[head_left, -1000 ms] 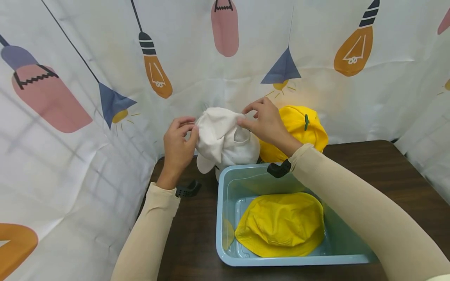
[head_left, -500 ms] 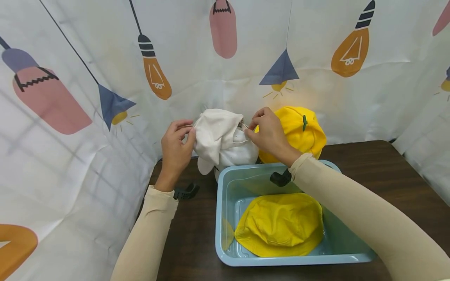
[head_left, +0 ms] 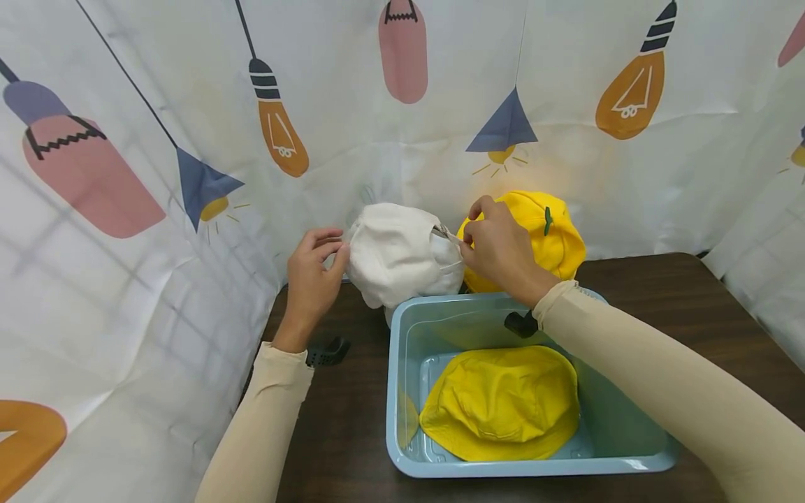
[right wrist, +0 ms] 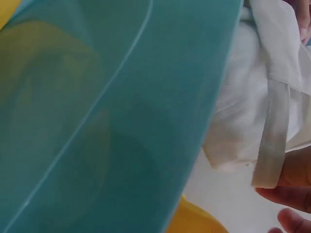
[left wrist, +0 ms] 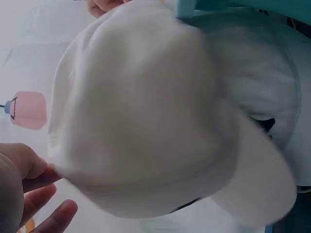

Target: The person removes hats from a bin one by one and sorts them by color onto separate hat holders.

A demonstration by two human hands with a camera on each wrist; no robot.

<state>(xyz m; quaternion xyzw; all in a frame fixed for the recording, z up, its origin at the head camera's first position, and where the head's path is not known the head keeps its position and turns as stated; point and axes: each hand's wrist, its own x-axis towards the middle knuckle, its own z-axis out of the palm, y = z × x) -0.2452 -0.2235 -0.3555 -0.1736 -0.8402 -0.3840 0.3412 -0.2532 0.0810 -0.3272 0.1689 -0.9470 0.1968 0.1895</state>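
Note:
A white cap lies over another white cap at the back of the table, left of centre. My left hand pinches the upper cap's edge between thumb and forefinger, its other fingers loose, as the left wrist view shows. At the opposite side my right hand grips the end of the cap's strap between thumb and finger. The strap is drawn out towards that hand. In the left wrist view a brim sticks out at lower right; which cap it belongs to I cannot tell.
In front stands a light blue tub with a yellow bucket hat inside. Behind the right hand is a yellow hat with a green sprout. A patterned white curtain hangs close behind the dark table.
My right hand has moved right and slightly down, pulling the strap out. The white cap's folded back has spread and its crown looks fuller. The left hand has dropped a little.

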